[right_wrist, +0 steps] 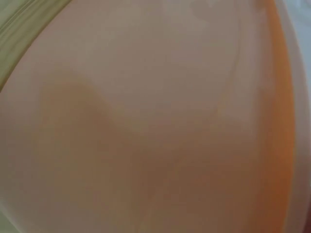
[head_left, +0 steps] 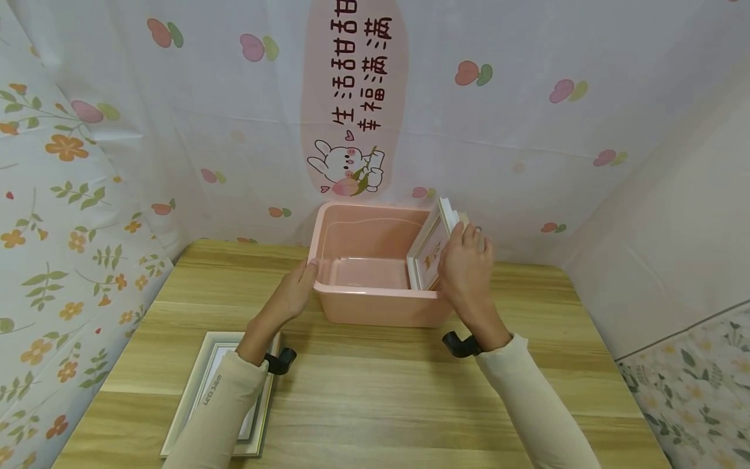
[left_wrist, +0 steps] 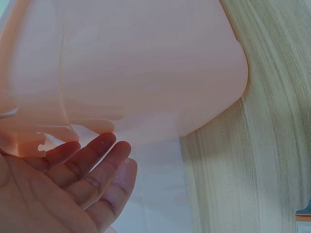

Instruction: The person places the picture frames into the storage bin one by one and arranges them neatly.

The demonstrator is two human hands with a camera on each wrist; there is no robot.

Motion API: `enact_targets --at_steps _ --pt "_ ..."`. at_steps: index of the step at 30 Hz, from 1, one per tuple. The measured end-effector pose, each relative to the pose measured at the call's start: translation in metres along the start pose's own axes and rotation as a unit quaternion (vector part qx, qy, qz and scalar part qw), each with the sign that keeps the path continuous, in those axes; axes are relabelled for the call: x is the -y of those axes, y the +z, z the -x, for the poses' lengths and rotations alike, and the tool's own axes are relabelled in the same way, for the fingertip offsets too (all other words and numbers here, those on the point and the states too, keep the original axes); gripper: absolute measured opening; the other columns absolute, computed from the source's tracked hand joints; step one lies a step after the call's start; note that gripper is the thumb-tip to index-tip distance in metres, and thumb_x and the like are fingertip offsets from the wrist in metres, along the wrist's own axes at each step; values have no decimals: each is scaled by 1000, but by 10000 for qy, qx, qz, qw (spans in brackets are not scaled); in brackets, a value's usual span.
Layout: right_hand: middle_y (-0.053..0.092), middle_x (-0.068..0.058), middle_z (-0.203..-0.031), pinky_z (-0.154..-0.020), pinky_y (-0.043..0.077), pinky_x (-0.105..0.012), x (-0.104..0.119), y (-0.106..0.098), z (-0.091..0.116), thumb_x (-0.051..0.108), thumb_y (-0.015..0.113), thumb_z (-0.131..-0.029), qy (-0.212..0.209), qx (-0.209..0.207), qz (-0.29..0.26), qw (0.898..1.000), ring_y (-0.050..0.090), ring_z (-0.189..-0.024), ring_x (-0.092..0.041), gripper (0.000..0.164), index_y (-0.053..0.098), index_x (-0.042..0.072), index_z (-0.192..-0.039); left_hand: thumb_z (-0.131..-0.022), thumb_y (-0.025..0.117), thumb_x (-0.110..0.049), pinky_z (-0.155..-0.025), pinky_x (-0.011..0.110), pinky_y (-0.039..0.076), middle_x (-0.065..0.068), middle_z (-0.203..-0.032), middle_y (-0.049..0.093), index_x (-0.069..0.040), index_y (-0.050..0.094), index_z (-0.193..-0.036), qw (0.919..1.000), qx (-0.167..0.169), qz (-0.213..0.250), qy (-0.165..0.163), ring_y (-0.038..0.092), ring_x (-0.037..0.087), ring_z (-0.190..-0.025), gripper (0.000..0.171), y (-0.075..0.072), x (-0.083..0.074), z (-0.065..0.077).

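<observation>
A pink plastic bin (head_left: 381,307) stands at the back of the wooden table. My left hand (head_left: 295,286) grips its left rim, thumb over the edge; the left wrist view has the fingers (left_wrist: 104,187) against the outer wall. Inside the bin, at its right end, white picture frames (head_left: 430,254) lean with their tops above the rim. My right hand (head_left: 467,264) holds them at their right side, its fingers near the top edge. The right wrist view is filled by the bin's outer wall (right_wrist: 170,97), with that hand out of sight.
Another picture frame (head_left: 258,426) lies flat on the table (head_left: 375,391) at the front left, partly under my left forearm. A white printed cloth (head_left: 504,130) hangs right behind the bin. Floral cloth (head_left: 76,260) borders the left side.
</observation>
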State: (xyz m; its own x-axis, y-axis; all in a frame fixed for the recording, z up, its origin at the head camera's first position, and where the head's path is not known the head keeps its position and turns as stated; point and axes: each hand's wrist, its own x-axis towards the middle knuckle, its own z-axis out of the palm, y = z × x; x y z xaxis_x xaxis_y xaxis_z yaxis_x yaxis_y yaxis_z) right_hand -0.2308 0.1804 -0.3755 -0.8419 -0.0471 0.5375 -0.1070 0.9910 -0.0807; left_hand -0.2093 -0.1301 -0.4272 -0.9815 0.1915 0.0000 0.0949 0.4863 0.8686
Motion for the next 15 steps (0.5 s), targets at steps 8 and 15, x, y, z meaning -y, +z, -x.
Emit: enact_targets --at_steps 8,15 --pt "54 -39 -130 -109 36 -62 3 9 5 11 44 -99 63 -6 451 9990 54 -123 -50 44 49 -21 -129 -108 18 -44 -116 57 28 25 -150 42 0 31 -153 10000 18 78 55 34 40 -142 65 0 0 0" --pt "53 -39 -131 -105 39 -59 4 9 7 14 56 -94 15 243 706 9972 50 -127 -51 49 51 -22 -126 -108 17 -43 -115 58 28 26 -149 42 1 31 -152 9999 -16 -17 103 35 42 -141 64 0 2 0"
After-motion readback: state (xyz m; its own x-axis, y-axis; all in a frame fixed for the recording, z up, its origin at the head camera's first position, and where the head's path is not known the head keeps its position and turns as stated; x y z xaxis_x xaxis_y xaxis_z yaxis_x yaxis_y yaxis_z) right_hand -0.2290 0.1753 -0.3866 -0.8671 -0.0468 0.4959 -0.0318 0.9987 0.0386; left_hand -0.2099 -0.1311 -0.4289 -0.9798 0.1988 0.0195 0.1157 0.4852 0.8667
